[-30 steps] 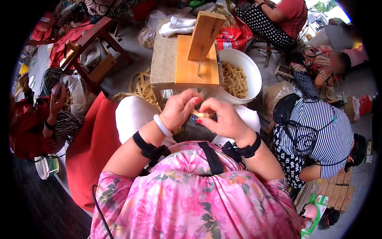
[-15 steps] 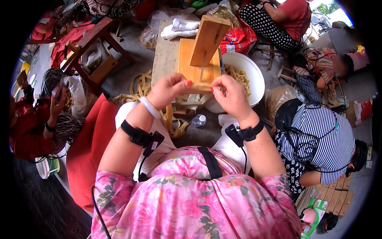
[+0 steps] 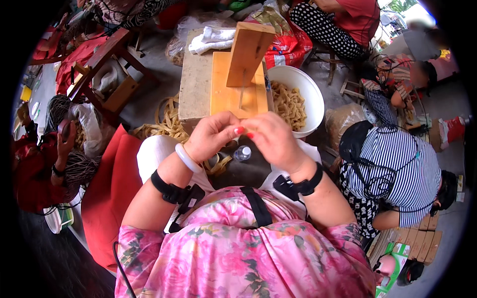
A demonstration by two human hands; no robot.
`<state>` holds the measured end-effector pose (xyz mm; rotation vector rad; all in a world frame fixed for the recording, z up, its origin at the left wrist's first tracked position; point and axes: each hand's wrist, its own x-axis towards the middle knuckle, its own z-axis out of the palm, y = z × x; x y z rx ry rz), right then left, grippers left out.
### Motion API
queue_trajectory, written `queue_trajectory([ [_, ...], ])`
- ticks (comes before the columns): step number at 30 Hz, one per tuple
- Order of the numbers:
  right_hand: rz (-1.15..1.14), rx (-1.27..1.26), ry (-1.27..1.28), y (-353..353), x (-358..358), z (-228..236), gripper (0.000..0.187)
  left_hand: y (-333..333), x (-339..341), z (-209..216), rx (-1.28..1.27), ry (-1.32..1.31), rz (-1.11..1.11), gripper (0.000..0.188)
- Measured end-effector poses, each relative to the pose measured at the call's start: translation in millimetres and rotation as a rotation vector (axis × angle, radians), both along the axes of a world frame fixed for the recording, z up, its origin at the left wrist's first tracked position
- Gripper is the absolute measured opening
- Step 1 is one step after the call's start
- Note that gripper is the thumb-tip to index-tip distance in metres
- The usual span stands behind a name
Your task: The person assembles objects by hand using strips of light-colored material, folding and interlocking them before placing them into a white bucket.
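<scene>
My left hand (image 3: 212, 138), with a pale bangle at its wrist, is closed in a pinch. Its fingertips meet those of my right hand (image 3: 277, 137), also closed and slightly blurred. Whatever they pinch between them is too small or hidden to make out. Just beyond them lies a flat wooden board (image 3: 223, 97), with a thick wooden plank (image 3: 247, 54) raised over it and a thin metal rod (image 3: 243, 89) below the plank. The board rests on a worn box-like stand (image 3: 195, 82). To the right, a white bucket (image 3: 314, 92) holds many short, tan folded pieces (image 3: 289, 105).
Long tan strips (image 3: 166, 119) are heaped left of the stand. White cloth (image 3: 213, 38) lies on its far end. A small clear bottle (image 3: 242, 153) stands between my knees. A person in a striped shirt (image 3: 397, 164) sits close at right; others work around.
Both hands have drawn back from the board's near edge toward my body. They were apart and now meet at the fingertips. The whole view has shifted slightly.
</scene>
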<state>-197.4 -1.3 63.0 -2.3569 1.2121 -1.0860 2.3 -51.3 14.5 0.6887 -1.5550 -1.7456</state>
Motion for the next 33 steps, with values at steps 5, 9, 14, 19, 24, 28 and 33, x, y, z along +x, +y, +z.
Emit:
queue_trajectory([
  [5, -0.051, -0.073, 0.045, 17, 0, -5, 0.021, 10, 25, -9, 0.402, 0.015, -0.238, 0.018],
  [9, 0.029, -0.107, 0.127, 32, 3, -12, 0.034, 21, 31, -19, 0.658, 0.678, -0.152, 0.009],
  [14, 0.210, 0.326, -0.200, 48, 19, -4, 0.023, 40, 15, 1, -0.125, 0.050, 0.062, 0.047],
  [19, 0.136, 0.278, -0.259, 51, 20, -9, 0.015, 49, 5, 3, -0.208, 0.033, 0.065, 0.049],
  [24, 0.101, 0.305, -0.283, 56, 14, -6, 0.015, 47, 4, 23, 0.231, 0.190, 0.001, 0.040],
  [28, 0.000, 0.231, -0.236, 53, 12, -17, 0.012, 47, -8, 12, -0.846, -0.337, 0.124, 0.041],
  [33, -0.041, -0.006, 0.014, 53, 12, -22, 0.008, 39, 3, -12, -0.055, -0.134, -0.358, 0.016],
])
